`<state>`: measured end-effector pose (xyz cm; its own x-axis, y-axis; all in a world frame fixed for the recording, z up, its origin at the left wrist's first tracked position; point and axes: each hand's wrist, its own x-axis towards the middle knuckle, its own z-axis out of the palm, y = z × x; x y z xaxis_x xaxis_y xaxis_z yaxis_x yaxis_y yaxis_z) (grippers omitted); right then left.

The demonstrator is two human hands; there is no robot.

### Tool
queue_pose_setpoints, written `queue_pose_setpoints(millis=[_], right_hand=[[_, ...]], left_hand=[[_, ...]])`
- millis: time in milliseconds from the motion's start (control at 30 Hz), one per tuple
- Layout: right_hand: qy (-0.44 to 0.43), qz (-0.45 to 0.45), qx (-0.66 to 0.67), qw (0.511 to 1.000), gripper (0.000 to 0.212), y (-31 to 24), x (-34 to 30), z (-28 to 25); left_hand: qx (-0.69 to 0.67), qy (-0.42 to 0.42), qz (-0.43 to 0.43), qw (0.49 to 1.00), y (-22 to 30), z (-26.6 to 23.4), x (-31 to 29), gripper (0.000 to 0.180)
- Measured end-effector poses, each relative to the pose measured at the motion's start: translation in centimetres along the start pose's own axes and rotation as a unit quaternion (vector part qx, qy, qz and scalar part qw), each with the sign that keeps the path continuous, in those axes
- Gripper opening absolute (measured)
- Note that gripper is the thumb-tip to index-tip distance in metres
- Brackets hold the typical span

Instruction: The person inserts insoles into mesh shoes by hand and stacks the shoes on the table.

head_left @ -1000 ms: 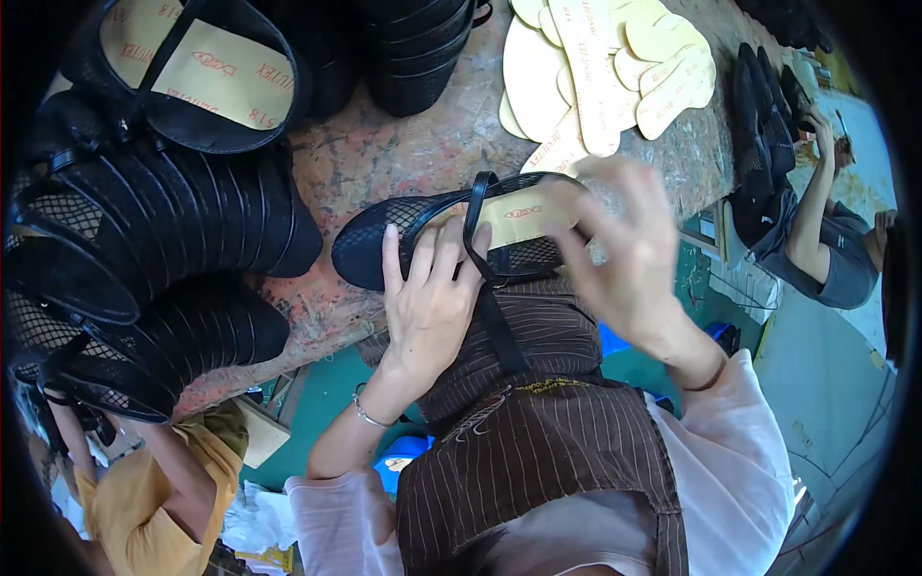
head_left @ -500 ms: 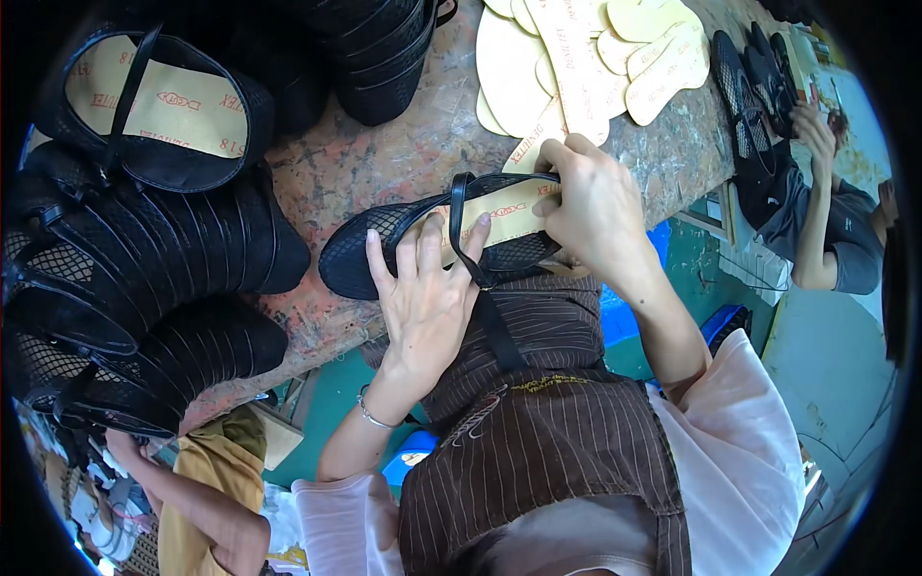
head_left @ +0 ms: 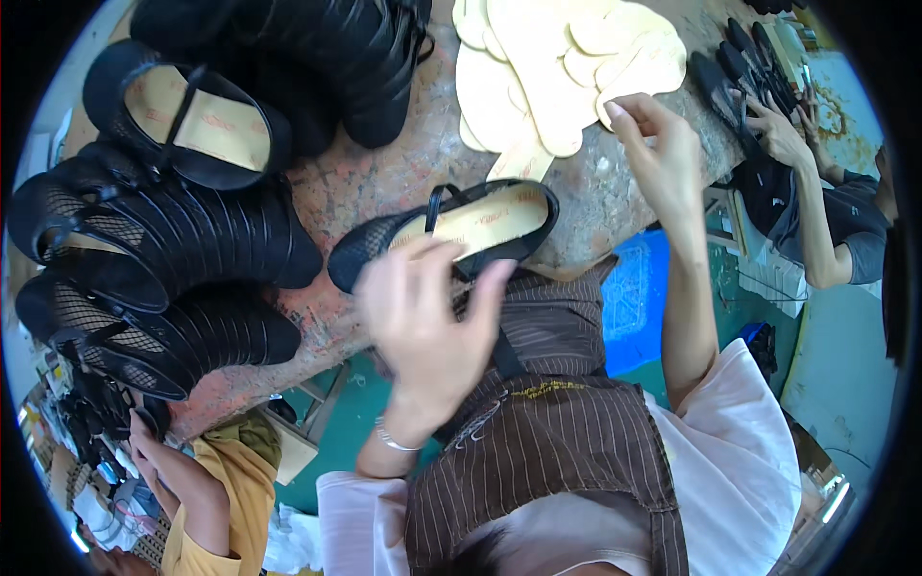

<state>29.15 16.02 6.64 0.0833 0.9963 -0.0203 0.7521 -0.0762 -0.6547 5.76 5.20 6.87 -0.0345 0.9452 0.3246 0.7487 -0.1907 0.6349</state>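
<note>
A black mesh shoe [head_left: 363,244] with an ankle strap lies on its sole at the table's near edge, toe to the left. Inside it is a pale yellow insole [head_left: 495,223] with red print. My left hand [head_left: 423,326], smeared by motion, hovers over the shoe's near side with thumb and fingers apart; whether it touches the shoe I cannot tell. My right hand [head_left: 667,168] is raised to the right of the shoe, fingers half bent, thumb apart, nothing visible in it. It is nearest to a pile of pale yellow insoles [head_left: 538,72], one of which reaches behind the shoe.
Rows of nested black shoes [head_left: 206,235] crowd the table's left side, one shoe with an insole [head_left: 211,125] on top. The paint-stained worktable [head_left: 327,187] ends near my apron. People work at left and right; a blue crate [head_left: 634,298] stands below.
My right hand has let go of the shoe's heel and moved up and right towards the insole pile. My left hand has lifted back off the insole, and the shoe's heel end shows fully.
</note>
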Motion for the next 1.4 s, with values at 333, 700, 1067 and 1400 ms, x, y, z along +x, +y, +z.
queue_pose_setpoints(millis=[333, 700, 1067, 1400], right_hand=[[0.014, -0.021, -0.159, 0.987, 0.067, -0.4, 2.9, 6.7], [-0.221, 0.21, 0.654, 0.693, 0.051, 6.2, 6.5, 3.1], [-0.172, 0.16, 0.744, 0.626, 0.061, 8.2, 4.1, -0.1], [-0.046, 0.242, 0.765, 0.595, 0.053, 12.1, 3.9, -2.3]], left_hand=[[-0.091, -0.133, -0.114, 0.98, 5.0, -0.6, 2.6, 0.045], [-0.061, 0.149, -0.04, 0.986, 5.1, -15.1, 14.0, 0.019], [0.269, -0.075, -0.025, 0.96, -4.3, -6.2, 9.6, 0.034], [0.121, -0.003, 0.206, 0.971, 8.9, 5.2, 31.7, 0.022]])
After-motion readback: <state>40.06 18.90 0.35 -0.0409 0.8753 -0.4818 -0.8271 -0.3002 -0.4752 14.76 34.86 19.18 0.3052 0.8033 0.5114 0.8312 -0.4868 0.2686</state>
